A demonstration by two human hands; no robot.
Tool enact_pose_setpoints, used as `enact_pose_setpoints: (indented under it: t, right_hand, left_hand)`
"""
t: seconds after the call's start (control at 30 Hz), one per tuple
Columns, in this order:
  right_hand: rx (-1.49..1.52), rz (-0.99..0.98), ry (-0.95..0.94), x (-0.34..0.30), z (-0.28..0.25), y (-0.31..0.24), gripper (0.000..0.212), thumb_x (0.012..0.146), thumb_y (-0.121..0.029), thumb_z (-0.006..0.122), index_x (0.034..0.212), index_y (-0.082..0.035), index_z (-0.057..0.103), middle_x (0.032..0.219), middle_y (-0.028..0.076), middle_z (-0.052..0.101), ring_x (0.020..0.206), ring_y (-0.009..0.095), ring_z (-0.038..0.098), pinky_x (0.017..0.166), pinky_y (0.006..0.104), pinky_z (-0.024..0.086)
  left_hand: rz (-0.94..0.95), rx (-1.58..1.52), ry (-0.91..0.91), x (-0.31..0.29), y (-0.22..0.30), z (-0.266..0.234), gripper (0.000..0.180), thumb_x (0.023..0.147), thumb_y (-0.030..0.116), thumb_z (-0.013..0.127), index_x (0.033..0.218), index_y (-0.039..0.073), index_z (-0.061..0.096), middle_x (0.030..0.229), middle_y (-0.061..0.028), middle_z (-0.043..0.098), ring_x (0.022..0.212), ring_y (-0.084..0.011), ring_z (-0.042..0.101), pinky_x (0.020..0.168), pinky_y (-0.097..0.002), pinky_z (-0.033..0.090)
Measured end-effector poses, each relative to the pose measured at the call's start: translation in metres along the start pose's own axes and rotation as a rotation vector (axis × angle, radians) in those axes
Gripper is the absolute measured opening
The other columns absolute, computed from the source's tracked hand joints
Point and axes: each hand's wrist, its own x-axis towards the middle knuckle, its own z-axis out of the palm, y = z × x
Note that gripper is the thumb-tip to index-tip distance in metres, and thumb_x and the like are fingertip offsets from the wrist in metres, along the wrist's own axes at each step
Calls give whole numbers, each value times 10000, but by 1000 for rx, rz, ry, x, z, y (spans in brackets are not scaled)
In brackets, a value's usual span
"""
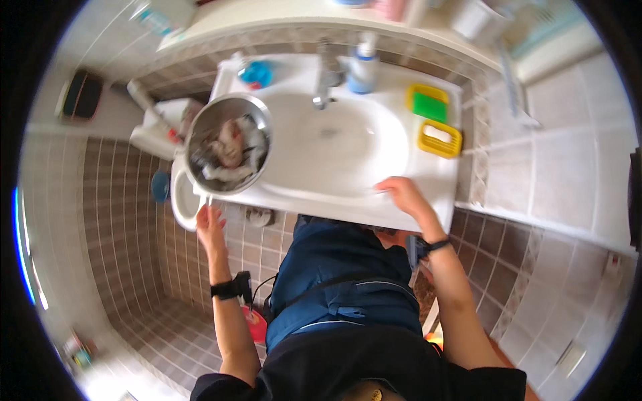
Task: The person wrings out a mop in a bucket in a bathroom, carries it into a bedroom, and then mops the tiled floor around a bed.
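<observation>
A steel bowl (pixel 262 166) rests on the left end of the washbasin counter and overhangs its edge. In it lie crumpled cloths (pixel 231 144), beige, white and grey; their exact kind is blurred. Just below the bowl's near side is my left hand (pixel 210 222), fingers loosely bent and apart, with nothing visible in them. Over the front rim of the white washbasin (pixel 328 167) hovers my right hand (pixel 404 195). Its fingers reach toward the left, slightly blurred, and I see no object in them. The basin shows no cloth inside.
Behind the basin stand a chrome faucet (pixel 322 87), a pump bottle (pixel 362 67) and a blue bottle (pixel 256 73). At right are a green sponge (pixel 429 107) and a white soap bar (pixel 437 134) in yellow dishes. A toilet (pixel 179 194) is at left; a shelf (pixel 287 27) runs above.
</observation>
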Motion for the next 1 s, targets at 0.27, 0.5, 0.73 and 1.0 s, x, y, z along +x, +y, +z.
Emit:
enact_pose_setpoints:
  t: [0.27, 0.5, 0.73, 1.0]
  right_hand:
    - [-643, -173, 219, -6, -36, -9, 277, 725, 26, 530, 964, -25, 660, 984, 144, 650, 1053, 326, 562, 857, 393, 464]
    - [-50, -136, 97, 58, 11, -148, 277, 794, 82, 462, 975, -6, 653, 930, 122, 655, 899, 216, 638, 775, 300, 501]
    - [117, -488, -209, 162, 174, -296, 319, 836, 87, 400, 1024, 22, 650, 916, 100, 675, 851, 147, 645, 779, 251, 499]
    - [358, -498, -353, 221, 312, -393, 294, 864, 13, 386, 983, 19, 654, 918, 69, 681, 784, 124, 644, 751, 263, 505]
  left_hand:
    - [-266, -350, 99, 38, -68, -45, 346, 900, 236, 593, 1142, 12, 490, 999, -84, 554, 856, -208, 619, 675, -328, 533]
    - [-363, -578, 152, 29, -101, -93, 369, 891, 231, 598, 1154, -3, 487, 968, -76, 562, 846, -203, 622, 666, -333, 538]
    - [-373, -746, 157, 56, -110, -131, 395, 897, 220, 582, 1187, -23, 471, 1068, -117, 551, 887, -220, 625, 674, -336, 541]
    - [-323, -855, 89, 98, -92, -173, 377, 884, 237, 611, 1136, -12, 483, 1089, -139, 552, 948, -247, 609, 755, -368, 529]
